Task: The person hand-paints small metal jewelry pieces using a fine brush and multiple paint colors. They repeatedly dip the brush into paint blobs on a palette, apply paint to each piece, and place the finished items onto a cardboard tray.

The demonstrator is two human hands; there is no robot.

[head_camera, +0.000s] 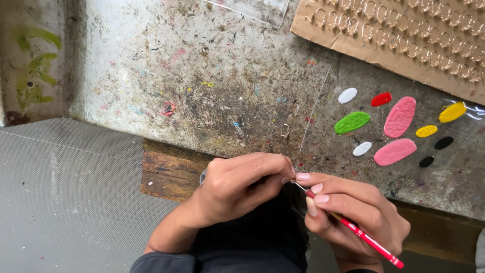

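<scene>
**Brush tip meets a small piece at the edge of the stained surface**

Your right hand (348,212) grips a thin red paintbrush (366,238) like a pencil, fingers closed around its shaft, the handle slanting down and to the right past your palm. The metal tip points up and left, right at the fingertips of your left hand (242,184). That left hand is curled tight, thumb and fingers pinched together on something too small and too hidden to make out. Both hands meet just over the near edge of the paint-flecked surface (202,76).

Well beyond your right hand, blobs of paint sit on the surface: a green one (352,122), two large pink ones (400,117), plus smaller white, red, yellow and black ones. A tiny metal hook (285,131) lies alone just above your left hand. At the top right, a sheet of cardboard (384,53) carries rows of similar hooks.
</scene>
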